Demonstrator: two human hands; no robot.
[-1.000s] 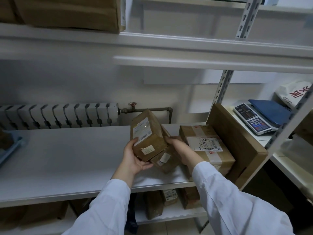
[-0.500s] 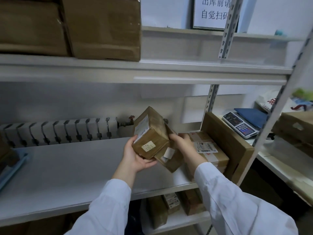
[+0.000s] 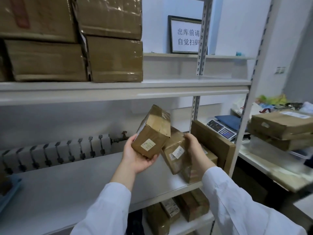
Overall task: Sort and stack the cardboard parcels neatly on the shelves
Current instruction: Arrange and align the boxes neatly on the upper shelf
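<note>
Raised since a second ago, the larger parcel (image 3: 152,133) sits in the left hand's (image 3: 135,156) curled fingers (image 3: 152,159), touching the smaller parcel (image 3: 175,154) gripped by the right hand (image 3: 194,146). Just right of the right fingers (image 3: 188,136) lie a flat parcel (image 3: 210,153) and a leaning carton (image 3: 215,141). Leftward, open middle shelf (image 3: 76,180) runs to the radiator (image 3: 55,150). The upper shelf (image 3: 118,89) edge crosses overhead.

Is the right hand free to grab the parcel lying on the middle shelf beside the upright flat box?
Probably not yet: the right hand grips a small parcel, held just in front of the shelf parcel. Nothing else seems to block it once that load is set down.
</note>
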